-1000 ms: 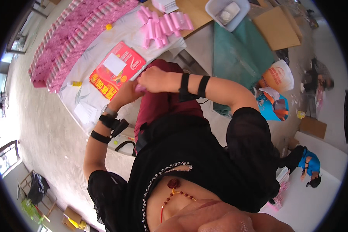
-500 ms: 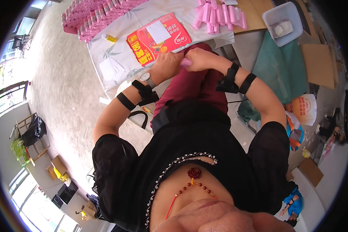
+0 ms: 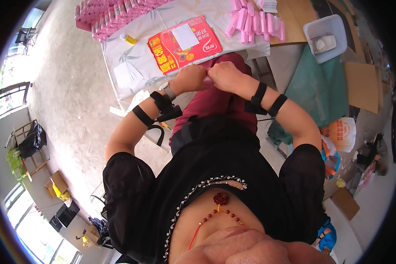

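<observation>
My left hand (image 3: 188, 79) and my right hand (image 3: 227, 77) meet above my lap, just off the table's near edge. The fingers of both are closed round a small pink plastic roll (image 3: 207, 82). Only a bit of it shows between the two fists. Beyond my hands lies a flat red and yellow cardboard piece (image 3: 167, 49) with a white paper slip (image 3: 185, 36) on it. Loose pink rolls (image 3: 252, 23) lie in a heap at the table's far right.
Many labelled pink rolls (image 3: 114, 17) are stacked at the far left, near a small yellow and white bottle (image 3: 128, 39). White paper slips (image 3: 126, 75) lie at the left edge. A pale plastic bin (image 3: 337, 52) and a cardboard box (image 3: 361, 88) stand at right.
Both hands have come slightly nearer to my body and the right wrist has turned. Less of the pink roll shows between them. The whole view has shifted a little.
</observation>
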`<state>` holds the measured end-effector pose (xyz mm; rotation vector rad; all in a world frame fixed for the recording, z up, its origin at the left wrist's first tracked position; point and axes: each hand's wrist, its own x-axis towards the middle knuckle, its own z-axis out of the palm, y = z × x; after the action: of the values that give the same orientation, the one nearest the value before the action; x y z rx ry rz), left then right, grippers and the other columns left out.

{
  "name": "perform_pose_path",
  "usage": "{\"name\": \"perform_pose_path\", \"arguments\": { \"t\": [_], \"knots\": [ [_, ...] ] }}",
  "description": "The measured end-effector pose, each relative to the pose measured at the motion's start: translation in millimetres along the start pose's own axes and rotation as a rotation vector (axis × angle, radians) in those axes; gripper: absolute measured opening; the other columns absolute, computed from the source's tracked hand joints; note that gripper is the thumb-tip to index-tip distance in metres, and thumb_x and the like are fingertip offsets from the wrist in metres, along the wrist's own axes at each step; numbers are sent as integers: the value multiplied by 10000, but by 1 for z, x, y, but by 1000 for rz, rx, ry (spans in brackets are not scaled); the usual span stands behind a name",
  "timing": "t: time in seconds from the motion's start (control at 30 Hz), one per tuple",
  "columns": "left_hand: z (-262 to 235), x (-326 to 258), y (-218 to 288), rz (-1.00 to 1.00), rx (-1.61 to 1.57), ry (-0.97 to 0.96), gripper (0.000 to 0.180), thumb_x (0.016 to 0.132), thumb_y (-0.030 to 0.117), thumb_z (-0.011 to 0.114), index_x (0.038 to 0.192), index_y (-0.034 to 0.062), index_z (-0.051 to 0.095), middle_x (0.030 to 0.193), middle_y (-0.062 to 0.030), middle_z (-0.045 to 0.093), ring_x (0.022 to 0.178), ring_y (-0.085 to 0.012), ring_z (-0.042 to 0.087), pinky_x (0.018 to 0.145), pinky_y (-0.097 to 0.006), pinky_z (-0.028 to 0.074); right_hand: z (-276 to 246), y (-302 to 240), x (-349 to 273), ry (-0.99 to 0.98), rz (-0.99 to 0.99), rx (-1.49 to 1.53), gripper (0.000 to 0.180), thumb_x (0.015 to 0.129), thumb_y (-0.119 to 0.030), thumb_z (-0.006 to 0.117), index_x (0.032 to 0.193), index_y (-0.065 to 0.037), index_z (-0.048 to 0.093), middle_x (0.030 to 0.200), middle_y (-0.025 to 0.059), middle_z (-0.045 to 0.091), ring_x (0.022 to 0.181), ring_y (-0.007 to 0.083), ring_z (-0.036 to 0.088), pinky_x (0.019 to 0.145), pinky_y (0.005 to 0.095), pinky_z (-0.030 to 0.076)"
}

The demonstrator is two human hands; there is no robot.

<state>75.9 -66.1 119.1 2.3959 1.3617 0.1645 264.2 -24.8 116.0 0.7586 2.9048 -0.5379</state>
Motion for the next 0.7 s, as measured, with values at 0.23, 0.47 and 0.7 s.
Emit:
{"name": "perform_pose_path", "arguments": {
  "t": [0.23, 0.47, 0.7],
  "knots": [
    [3, 4, -6, -184, -495, -260, 277, 825, 293, 721, 880, 22, 734, 793, -201, 714, 756, -366, 718, 692, -459, 581, -2, -17, 6, 201, 130, -27, 171, 798, -225, 720, 808, -55, 735, 803, 171, 727, 775, 302, 747, 639, 432, 587],
    [-2, 5, -15, -204, -330, -262, 288, 800, 332, 744, 871, 54, 718, 792, -193, 712, 759, -367, 714, 693, -484, 566, 2, -1, 6, -22, 114, 11, 216, 742, -219, 756, 854, -35, 735, 836, 207, 725, 822, 389, 722, 737, 493, 585],
    [13, -4, -10, -78, -56, 76, 291, 795, 314, 772, 947, 71, 719, 826, -223, 700, 749, -383, 694, 682, -494, 555, -13, 10, 13, -115, 118, 357, 277, 732, -220, 756, 900, -4, 711, 858, 234, 713, 848, 400, 708, 760, 475, 569]
  ]
}}
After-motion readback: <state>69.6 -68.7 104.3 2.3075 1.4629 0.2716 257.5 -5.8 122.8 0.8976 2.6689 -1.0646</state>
